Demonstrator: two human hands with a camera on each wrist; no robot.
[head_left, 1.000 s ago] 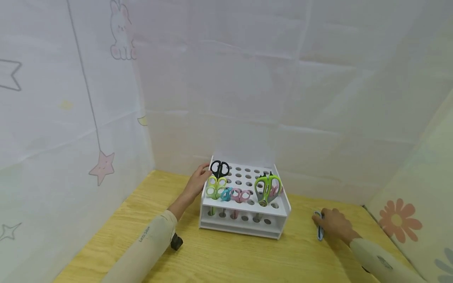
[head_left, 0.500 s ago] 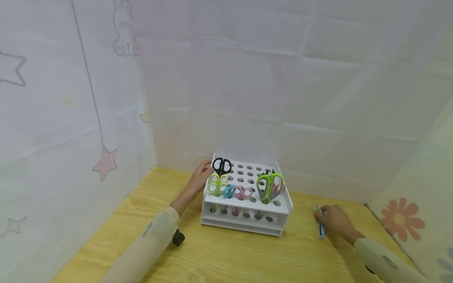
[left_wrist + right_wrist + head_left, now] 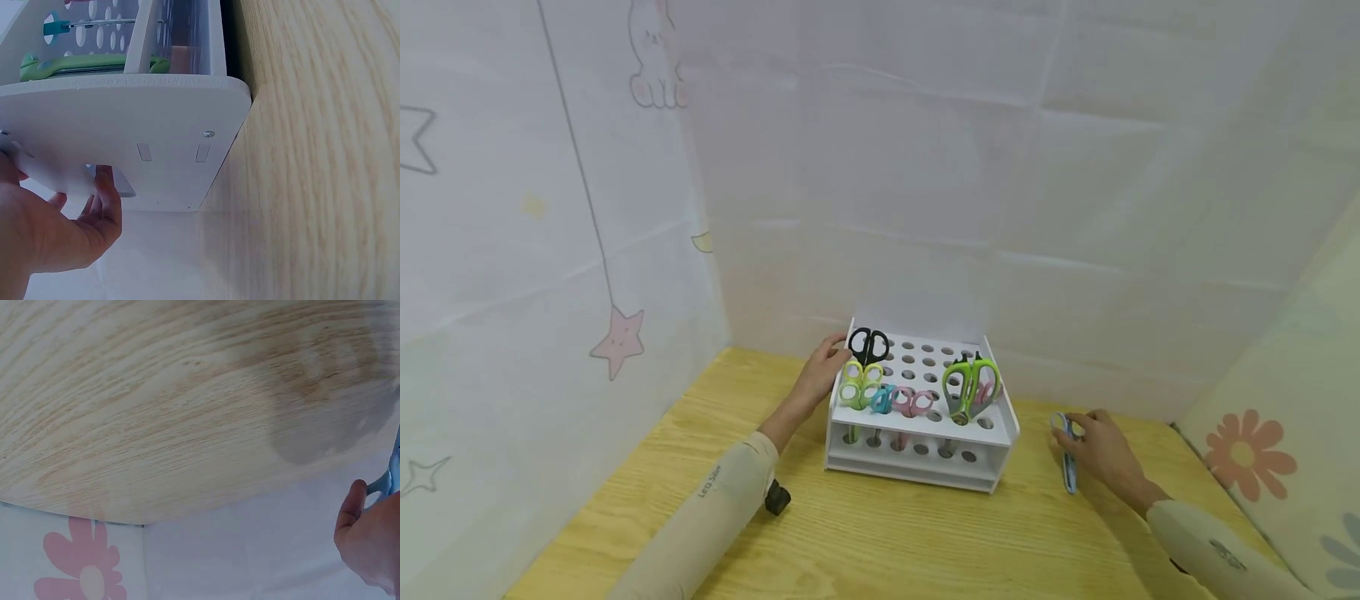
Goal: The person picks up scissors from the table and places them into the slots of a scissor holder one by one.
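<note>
My left hand (image 3: 817, 375) grips the left side of a white scissors rack (image 3: 910, 477); in the left wrist view its fingertips reach into a cutout in the side panel (image 3: 175, 119). At the right, my right hand (image 3: 1108, 454) pinches light-blue scissors (image 3: 1069, 473) by the handles, blades pointing down. The right wrist view shows only part of these scissors (image 3: 392, 476), at its edge. Standing in the rack are black scissors (image 3: 868, 348), yellow, green, teal (image 3: 883, 400) and pink scissors (image 3: 912, 402), and large lime-green and grey scissors (image 3: 972, 387).
Round holes, many unfilled, cover the rack's stepped top. It stands on a wood-grain table (image 3: 880, 533). Behind and beside it hang pale printed sheets (image 3: 887, 167). A small black object (image 3: 777, 498) sits by the left forearm.
My right hand has raised the light-blue scissors and shifted slightly left, and they now hang more upright. The left hand stays on the rack. The head view has shifted a little.
</note>
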